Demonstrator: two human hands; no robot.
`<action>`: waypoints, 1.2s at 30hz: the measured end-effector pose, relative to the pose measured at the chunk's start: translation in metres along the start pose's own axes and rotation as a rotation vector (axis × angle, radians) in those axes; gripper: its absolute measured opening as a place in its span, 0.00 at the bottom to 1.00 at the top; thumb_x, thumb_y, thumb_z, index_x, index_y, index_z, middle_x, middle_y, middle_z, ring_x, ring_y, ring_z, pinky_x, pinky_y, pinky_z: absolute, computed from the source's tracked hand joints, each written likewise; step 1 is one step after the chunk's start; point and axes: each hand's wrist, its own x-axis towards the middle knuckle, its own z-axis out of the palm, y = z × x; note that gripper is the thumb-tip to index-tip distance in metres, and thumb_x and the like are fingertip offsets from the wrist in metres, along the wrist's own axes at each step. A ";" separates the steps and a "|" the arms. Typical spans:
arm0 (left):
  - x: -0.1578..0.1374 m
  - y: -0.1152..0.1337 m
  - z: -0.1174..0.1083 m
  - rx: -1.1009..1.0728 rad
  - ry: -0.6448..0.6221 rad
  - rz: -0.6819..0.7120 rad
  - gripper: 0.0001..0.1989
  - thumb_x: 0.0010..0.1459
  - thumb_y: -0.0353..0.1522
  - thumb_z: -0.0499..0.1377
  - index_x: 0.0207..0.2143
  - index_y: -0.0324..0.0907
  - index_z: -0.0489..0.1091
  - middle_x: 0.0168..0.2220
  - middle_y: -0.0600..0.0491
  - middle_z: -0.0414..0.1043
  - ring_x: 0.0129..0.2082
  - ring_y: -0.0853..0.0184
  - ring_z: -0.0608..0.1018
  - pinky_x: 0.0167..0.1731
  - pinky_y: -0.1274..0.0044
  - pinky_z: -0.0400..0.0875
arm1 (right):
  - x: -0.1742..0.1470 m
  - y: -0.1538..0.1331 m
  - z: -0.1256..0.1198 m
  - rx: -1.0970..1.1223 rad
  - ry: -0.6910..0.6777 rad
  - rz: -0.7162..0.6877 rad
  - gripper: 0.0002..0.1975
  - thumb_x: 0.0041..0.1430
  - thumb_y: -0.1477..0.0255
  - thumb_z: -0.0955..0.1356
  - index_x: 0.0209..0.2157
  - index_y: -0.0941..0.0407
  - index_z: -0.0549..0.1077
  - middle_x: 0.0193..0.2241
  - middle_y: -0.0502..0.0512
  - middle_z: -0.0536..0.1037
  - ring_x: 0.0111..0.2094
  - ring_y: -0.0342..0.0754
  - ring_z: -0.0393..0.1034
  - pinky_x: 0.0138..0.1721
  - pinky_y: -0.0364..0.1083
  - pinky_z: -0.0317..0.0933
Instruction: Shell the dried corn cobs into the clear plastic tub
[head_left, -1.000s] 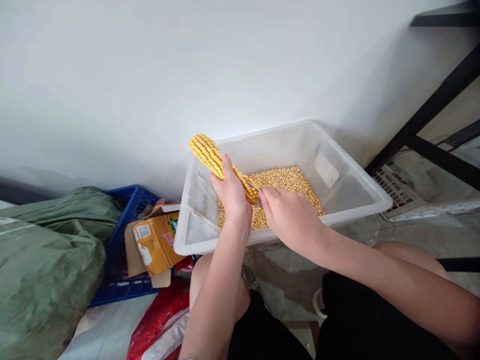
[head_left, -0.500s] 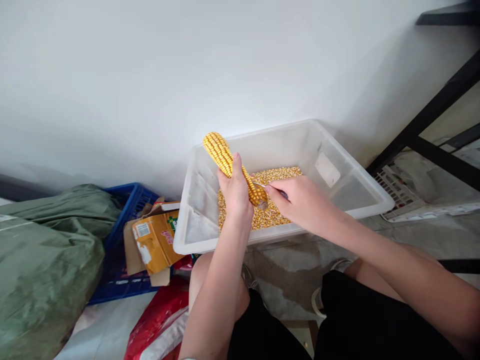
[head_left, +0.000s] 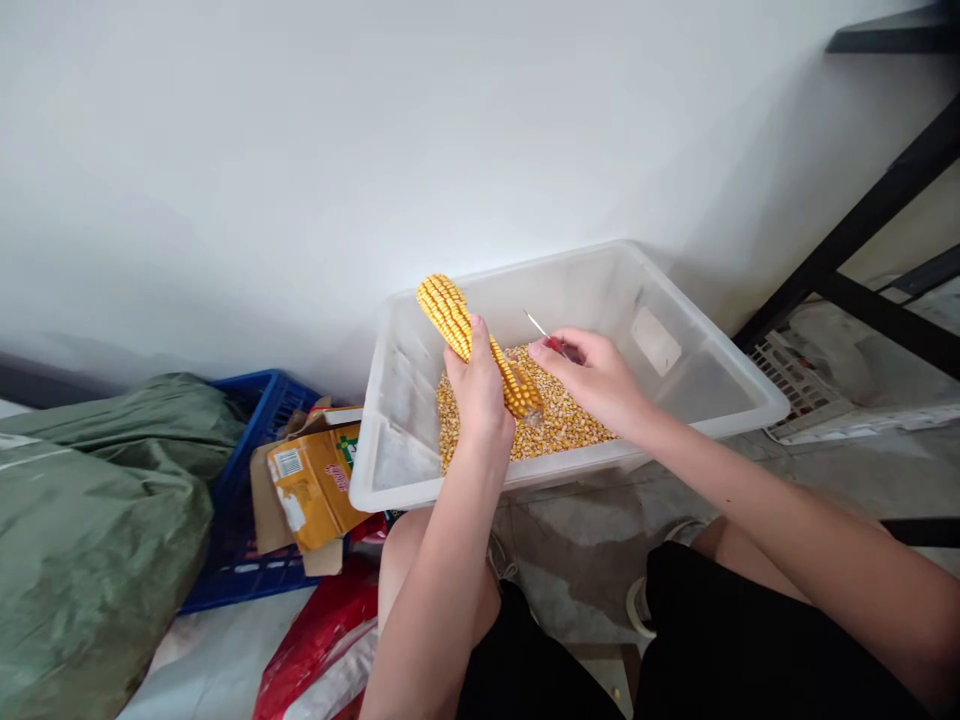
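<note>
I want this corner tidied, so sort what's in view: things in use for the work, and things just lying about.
In use:
Corn cob, in the left hand
Thin metal tool, in the right hand
Loose kernels
Plastic bin holding them

Lying about:
Green bundle
Blue crate
Torn cardboard
Red bag
White slatted basket

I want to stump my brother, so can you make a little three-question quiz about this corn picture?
1. Which hand holds the corn cob?
2. True or false: the metal-tipped tool in the right hand is apart from the cob.
3. Fill in the blank: the loose kernels lie in the ____.

Key:
1. The left hand.
2. True.
3. Whitish tub.
</note>
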 end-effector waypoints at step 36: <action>-0.004 0.019 -0.008 0.082 -0.115 0.188 0.19 0.53 0.46 0.65 0.41 0.45 0.66 0.34 0.53 0.69 0.26 0.71 0.74 0.26 0.78 0.70 | 0.024 0.008 -0.043 0.724 -0.411 0.463 0.22 0.65 0.50 0.62 0.33 0.56 0.69 0.21 0.42 0.56 0.17 0.36 0.33 0.14 0.42 0.31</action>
